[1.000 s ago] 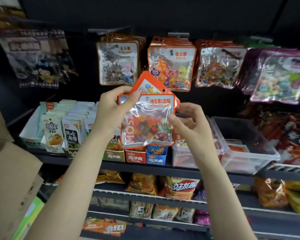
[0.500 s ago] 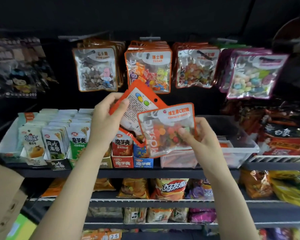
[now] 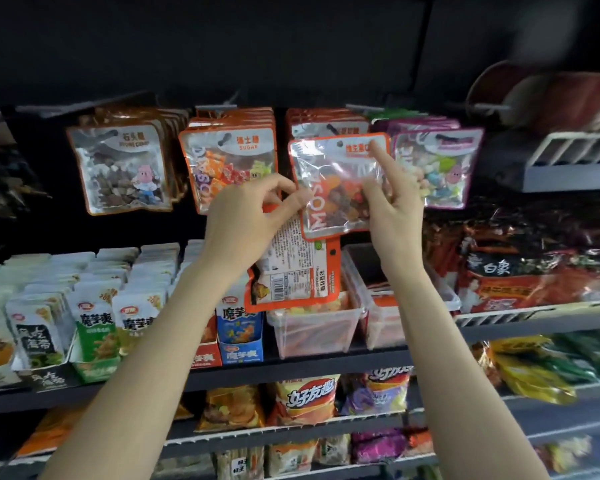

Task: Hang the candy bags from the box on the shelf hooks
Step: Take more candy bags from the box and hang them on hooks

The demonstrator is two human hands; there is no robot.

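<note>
The right hand (image 3: 392,216) is holding an orange-edged candy bag (image 3: 329,188) up against the row of hanging bags — thumb and curled fingers pinching its lower right side, forefinger lying straight up along the top right corner. The bag is sitting in front of the third hanging stack (image 3: 326,128), tilted slightly. The left hand (image 3: 253,216) is pinching a second bag (image 3: 295,271), back label showing — this one is hanging lower, above a clear bin (image 3: 312,330) on the shelf (image 3: 291,368).

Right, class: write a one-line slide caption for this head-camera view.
Right hand lifts an orange-edged candy bag toward the shelf hooks; left hand holds spare bags.
</note>
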